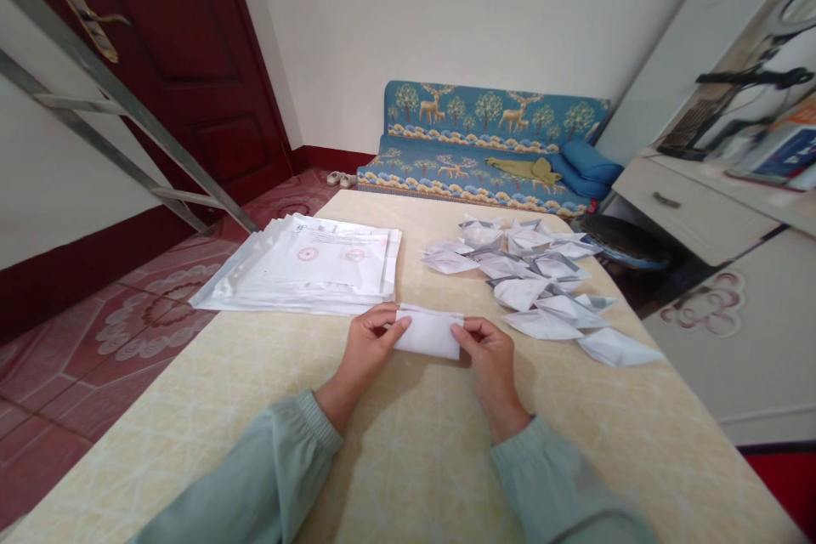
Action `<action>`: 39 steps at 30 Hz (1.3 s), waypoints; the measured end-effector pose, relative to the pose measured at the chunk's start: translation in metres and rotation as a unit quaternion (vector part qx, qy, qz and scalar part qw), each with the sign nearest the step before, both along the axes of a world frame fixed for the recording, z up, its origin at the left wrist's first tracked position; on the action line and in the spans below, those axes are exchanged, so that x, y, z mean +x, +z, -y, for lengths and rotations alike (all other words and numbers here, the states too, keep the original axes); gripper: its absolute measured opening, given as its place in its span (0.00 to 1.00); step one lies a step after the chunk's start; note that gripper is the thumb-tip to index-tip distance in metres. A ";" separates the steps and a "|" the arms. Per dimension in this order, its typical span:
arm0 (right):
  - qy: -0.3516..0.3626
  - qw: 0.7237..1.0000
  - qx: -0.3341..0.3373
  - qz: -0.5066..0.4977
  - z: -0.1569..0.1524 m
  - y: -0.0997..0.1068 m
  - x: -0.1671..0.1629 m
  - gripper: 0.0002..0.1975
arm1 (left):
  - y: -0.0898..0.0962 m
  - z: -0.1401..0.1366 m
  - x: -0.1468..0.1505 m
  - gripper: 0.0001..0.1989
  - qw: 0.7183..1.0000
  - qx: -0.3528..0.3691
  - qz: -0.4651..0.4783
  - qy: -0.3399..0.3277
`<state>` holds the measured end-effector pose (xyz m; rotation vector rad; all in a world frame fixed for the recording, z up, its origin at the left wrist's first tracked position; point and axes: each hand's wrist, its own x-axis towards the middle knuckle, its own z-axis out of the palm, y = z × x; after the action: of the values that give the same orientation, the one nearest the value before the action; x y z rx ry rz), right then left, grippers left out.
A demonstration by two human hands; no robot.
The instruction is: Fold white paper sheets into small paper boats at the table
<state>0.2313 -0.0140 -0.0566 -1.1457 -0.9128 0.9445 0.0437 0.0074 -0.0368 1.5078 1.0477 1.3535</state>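
Between my two hands is a folded sheet of white paper [429, 334], a small flat rectangle held just over the table. My left hand [370, 342] pinches its left end, thumb in front and fingers behind. At the right end, my right hand [490, 350] grips it the same way. Beyond my left hand lies a stack of printed paper sheets [325, 259], the top one bearing red round stamps. To the right, several folded paper boats [529, 289] lie in a loose heap, the nearest one [620, 347] at its front right edge.
The table [408, 459] has a pale yellow patterned cover. Behind it stands a blue sofa [465, 144] with a cushion and a cloth. A metal ladder [127, 110] leans at the left by a dark red door [172, 34]. A white cabinet [707, 212] stands close on the right.
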 end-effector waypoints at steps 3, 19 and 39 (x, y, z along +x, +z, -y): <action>0.003 1.000 0.009 0.005 0.000 0.000 0.001 0.07 | -0.001 -0.001 -0.002 0.08 1.000 0.010 0.003 0.007; -0.055 0.994 0.081 0.057 0.000 0.006 0.001 0.06 | -0.002 -0.001 -0.002 0.08 0.998 -0.021 0.020 0.049; -0.080 0.995 0.060 0.028 0.001 0.005 -0.001 0.08 | -0.005 -0.002 -0.001 0.09 0.998 -0.018 0.012 0.058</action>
<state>0.2303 -0.0152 -0.0512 -1.1290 -0.8971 0.7222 0.0423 0.0095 -0.0423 1.4211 1.1531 1.4212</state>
